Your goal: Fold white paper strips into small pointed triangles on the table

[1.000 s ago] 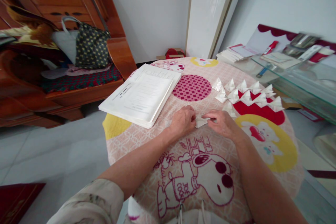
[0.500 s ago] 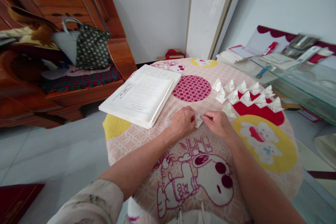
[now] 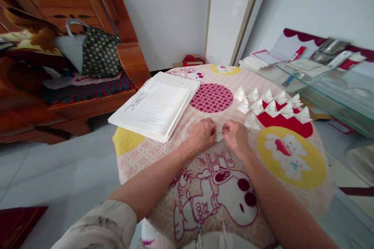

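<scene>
Between my two hands is a small piece of folded white paper (image 3: 219,136), low over the table. My left hand (image 3: 203,133) is closed on its left side with fingers curled. From the other side my right hand (image 3: 235,135) pinches it, thumb and fingers together; most of the paper is covered by the fingers. Just beyond my right hand lies a single folded paper piece (image 3: 252,121). Several pointed folded paper shapes (image 3: 271,107) stand in rows at the table's right. To the left rests a stack of printed paper sheets (image 3: 154,105).
A patterned cloth covers the round table (image 3: 163,163). Close on the right stands a glass shelf (image 3: 333,85) holding papers, a red marker and metal bowls. A wooden bench (image 3: 133,62) with a dotted bag (image 3: 101,52) is at the left, and a white cabinet (image 3: 229,11) stands behind.
My right hand has shifted slightly left and turned, its fingers curling closer to my left hand over the folded paper. Less of the paper shows. The view has moved a little.
</scene>
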The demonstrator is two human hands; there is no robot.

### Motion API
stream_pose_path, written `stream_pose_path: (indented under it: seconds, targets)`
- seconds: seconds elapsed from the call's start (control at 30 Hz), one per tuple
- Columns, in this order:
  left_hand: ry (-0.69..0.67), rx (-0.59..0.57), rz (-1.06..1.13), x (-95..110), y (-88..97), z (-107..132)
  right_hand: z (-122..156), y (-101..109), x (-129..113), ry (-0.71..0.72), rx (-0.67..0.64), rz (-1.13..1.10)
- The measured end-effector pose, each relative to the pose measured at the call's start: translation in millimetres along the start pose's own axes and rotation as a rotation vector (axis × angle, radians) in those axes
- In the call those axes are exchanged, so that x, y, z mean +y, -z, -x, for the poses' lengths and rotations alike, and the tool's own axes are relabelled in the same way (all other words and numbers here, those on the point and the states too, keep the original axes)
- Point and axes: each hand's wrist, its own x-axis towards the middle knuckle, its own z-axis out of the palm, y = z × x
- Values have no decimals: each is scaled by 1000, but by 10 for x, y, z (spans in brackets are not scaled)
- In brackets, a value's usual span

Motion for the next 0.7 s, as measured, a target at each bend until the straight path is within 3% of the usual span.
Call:
stream_pose_path:
  seconds: [0.1,0.2,0.33,0.43,0.5,0.7]
  targets:
    - [20,-9,-8,0,0,2,-24,-23,39,13,-3,-40]
    - [4,11,44,-16,22,3,-29,6,121,88,-36,-226]
    - [2,46,342,-118,121,-24,-27,116,273,188,-130,-627]
    - [83,150,513,-249,191,-68,-38,179,371,188,-127,-778]
    - [140,232,509,-333,198,-97,-48,197,418,195,-141,-802]
    - [202,158,577,-419,103,-125,-61,212,454,329,-175,-616]
